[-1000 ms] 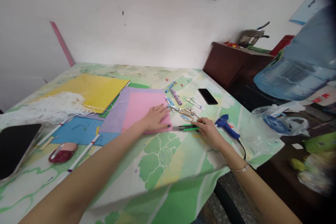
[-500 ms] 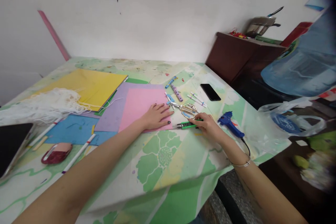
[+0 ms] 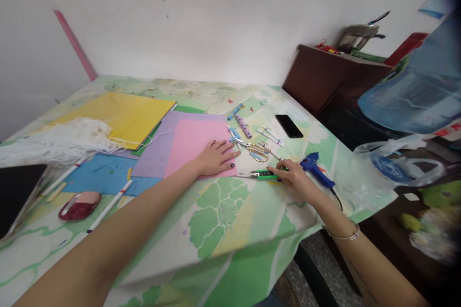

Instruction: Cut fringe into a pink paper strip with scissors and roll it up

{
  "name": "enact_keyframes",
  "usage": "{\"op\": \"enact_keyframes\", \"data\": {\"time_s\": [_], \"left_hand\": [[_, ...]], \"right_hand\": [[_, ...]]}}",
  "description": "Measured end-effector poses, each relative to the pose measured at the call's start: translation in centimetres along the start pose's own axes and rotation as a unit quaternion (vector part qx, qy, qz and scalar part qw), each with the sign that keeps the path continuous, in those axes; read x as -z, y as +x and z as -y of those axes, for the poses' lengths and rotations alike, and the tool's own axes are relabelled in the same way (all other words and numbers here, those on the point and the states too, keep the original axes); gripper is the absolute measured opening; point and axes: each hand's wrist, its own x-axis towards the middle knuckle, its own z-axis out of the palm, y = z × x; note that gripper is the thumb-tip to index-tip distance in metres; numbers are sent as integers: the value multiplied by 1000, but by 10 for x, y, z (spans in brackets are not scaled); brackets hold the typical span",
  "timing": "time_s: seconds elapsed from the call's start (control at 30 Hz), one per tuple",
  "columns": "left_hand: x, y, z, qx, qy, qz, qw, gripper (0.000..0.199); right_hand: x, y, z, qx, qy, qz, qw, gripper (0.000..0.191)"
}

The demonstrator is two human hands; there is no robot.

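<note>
My left hand lies flat with fingers spread on a pink sheet, which rests over a purple sheet. My right hand has its fingers round a green utility knife lying low over the tablecloth. The knife's thin blade points left, its tip near the pink sheet's lower right corner. Just beyond the knife are gold-handled scissors, blades toward my left hand. A blue glue gun lies right of my right hand.
Markers, two patterned strips and a black phone lie farther back. At left are yellow sheets, white yarn, blue sheets and a dark tablet. A plastic bag hangs over the right edge.
My right hand has moved slightly right with the utility knife, and more of its blade now shows on the left. My left hand stays flat on the pink sheet.
</note>
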Motion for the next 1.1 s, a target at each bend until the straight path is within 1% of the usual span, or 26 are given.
{"op": "enact_keyframes", "data": {"time_s": [0.23,0.4,0.57,0.83,1.1], "left_hand": [[-1,2,1,4,7,3,1000,56],[-2,3,1,10,12,6,1000,51],[-2,3,2,13,12,7,1000,52],[-3,4,2,14,7,6,1000,52],[-1,4,1,17,4,6,1000,53]], "right_hand": [[0,-4,5,-3,4,2,1000,49],[-6,5,9,-4,2,-3,1000,50],[-11,12,17,-1,-2,-3,1000,48],[-7,6,16,-1,1,-12,1000,47],[-12,20,27,7,3,-7,1000,48]]}}
